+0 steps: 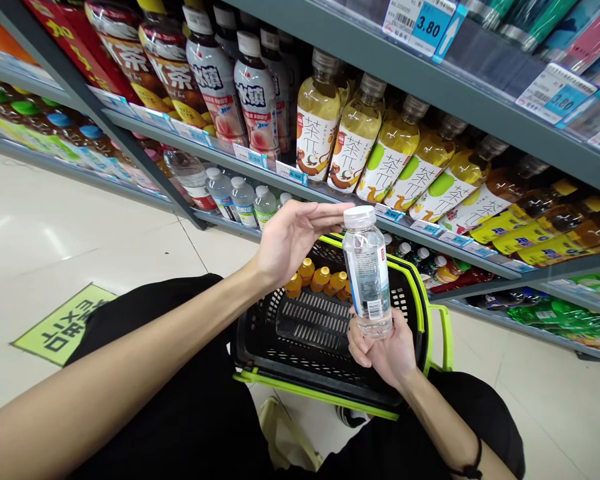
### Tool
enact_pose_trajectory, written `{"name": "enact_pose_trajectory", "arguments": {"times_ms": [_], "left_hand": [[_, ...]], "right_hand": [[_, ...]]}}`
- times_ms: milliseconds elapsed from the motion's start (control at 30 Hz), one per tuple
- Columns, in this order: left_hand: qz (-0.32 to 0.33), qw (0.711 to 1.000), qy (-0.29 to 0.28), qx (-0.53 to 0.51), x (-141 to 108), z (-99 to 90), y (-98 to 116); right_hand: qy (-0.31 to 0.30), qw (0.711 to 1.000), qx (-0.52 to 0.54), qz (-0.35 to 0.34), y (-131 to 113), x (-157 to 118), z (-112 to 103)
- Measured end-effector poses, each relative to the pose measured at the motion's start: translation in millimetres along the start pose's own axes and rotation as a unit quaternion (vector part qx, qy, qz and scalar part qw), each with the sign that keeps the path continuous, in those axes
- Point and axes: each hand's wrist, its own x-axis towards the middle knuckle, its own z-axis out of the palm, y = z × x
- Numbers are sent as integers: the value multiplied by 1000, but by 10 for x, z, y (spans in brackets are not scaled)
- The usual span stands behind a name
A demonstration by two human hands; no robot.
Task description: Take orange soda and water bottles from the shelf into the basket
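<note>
A clear plastic water bottle (366, 273) with a white cap and a printed label stands nearly upright above the basket. My right hand (385, 347) grips it around its base. My left hand (303, 237) is held flat, fingers stretched out, their tips close to the bottle's cap; I cannot tell whether they touch it. Beneath both hands is a black shopping basket (310, 320) with a lime-green rim. Several small orange-drink bottles (321, 279) stand along its far side, partly behind the left hand and the water bottle.
Shelves of drinks run across the front, with tea bottles (317, 127) in the middle row and small water bottles (243, 200) below. A grey shelf edge (330, 40) slants overhead. The basket's green handle (445, 337) sticks out right. A yellow-green floor sign (63, 327) lies left.
</note>
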Motion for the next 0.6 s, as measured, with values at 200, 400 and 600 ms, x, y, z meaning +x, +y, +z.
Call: {"name": "enact_pose_trajectory", "arguments": {"times_ms": [200, 400, 600], "left_hand": [[-3, 1000, 9, 7, 0, 4, 5], [1, 1000, 3, 2, -1, -3, 1], [-3, 1000, 10, 7, -5, 0, 3]], "right_hand": [[2, 1000, -2, 1, 10, 6, -17], [-2, 1000, -1, 0, 3, 4, -20], [0, 1000, 1, 0, 4, 10, -10]]}}
